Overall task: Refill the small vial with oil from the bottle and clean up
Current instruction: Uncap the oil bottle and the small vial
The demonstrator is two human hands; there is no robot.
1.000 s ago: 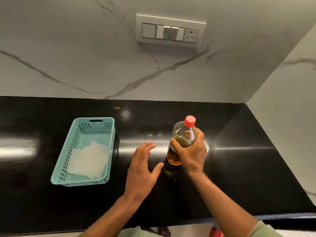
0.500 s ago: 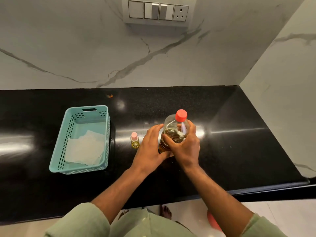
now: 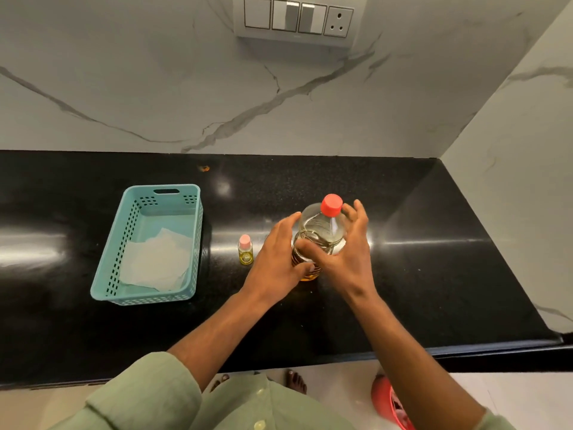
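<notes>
Oil bottle (image 3: pixel 319 234) upright on black worktop (image 3: pixel 434 243), red cap (image 3: pixel 331 205) on. Left hand (image 3: pixel 276 259) wraps bottle's left side, fingers curled round it. Right hand (image 3: pixel 344 252) against right side, thumb across front, fingers spread near cap; firm grip or just touching, can't tell. Bottle's lower part mostly hidden behind both hands. Small vial (image 3: pixel 245 249), pink cap, yellow oil inside, stands just left of left hand, not touching. Teal basket (image 3: pixel 124 243) further left, white paper (image 3: pixel 155 262) lying in it. Red thing on floor (image 3: pixel 392 401) cut off by arm, can't make out.
</notes>
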